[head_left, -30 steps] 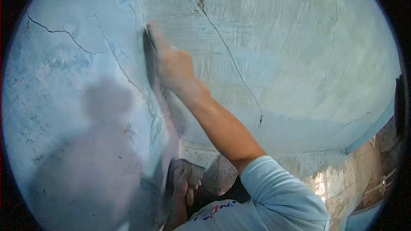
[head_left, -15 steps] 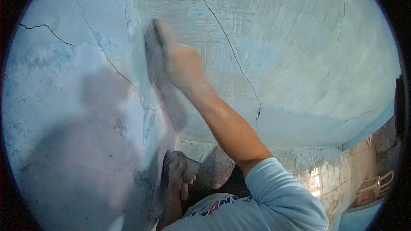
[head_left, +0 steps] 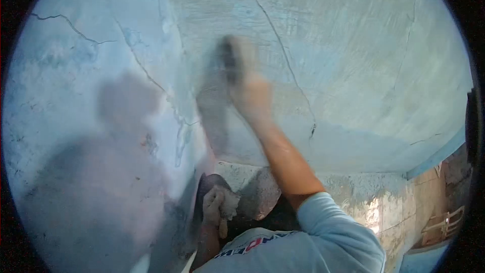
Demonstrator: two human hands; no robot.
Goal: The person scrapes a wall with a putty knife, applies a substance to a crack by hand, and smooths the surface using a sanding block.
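My right hand [head_left: 252,93], smeared by motion, is closed on a dark, flat tool [head_left: 231,60] held against or close to the pale blue-green wall [head_left: 348,81]. The tool's exact kind is too blurred to tell. Low down by the wall corner, my left hand [head_left: 213,205] is closed on a greyish, crumpled-looking lump [head_left: 230,205]. A long crack [head_left: 285,53] runs down the wall to the right of the tool.
A cracked bluish wall [head_left: 76,101] with shadows on it meets the other wall at the left. A rough ledge [head_left: 353,184] runs along the wall's foot. At the lower right are floor tiles [head_left: 396,207] and a light chair-like frame [head_left: 447,225].
My right hand and the dark tool have moved right and somewhat down, away from the corner. My left hand has shifted slightly right. The view has shifted a little.
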